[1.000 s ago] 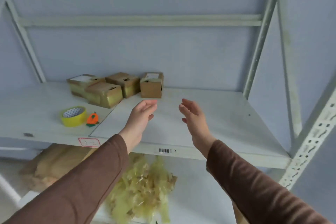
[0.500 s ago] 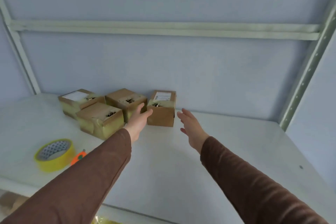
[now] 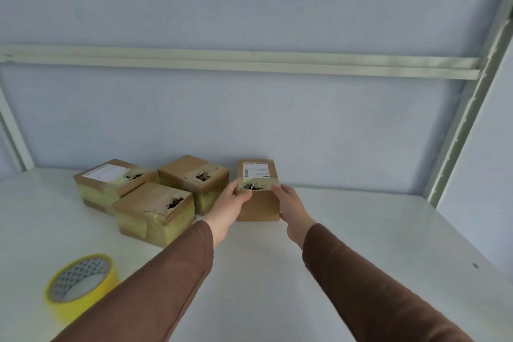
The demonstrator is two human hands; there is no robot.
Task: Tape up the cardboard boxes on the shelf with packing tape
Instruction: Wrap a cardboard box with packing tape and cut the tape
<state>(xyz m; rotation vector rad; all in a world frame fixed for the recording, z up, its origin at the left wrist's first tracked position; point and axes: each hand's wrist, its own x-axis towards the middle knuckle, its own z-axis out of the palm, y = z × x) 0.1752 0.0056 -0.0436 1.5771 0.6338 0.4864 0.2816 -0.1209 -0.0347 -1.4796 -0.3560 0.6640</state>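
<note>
Fingers of left hand (image 3: 231, 204) and right hand (image 3: 291, 204) curled on opposite sides of labelled box (image 3: 258, 191), flanking it evenly; long axis running away toward back of shelf (image 3: 361, 230). Tape roll (image 3: 80, 283) well apart, nearer left hand.
</note>
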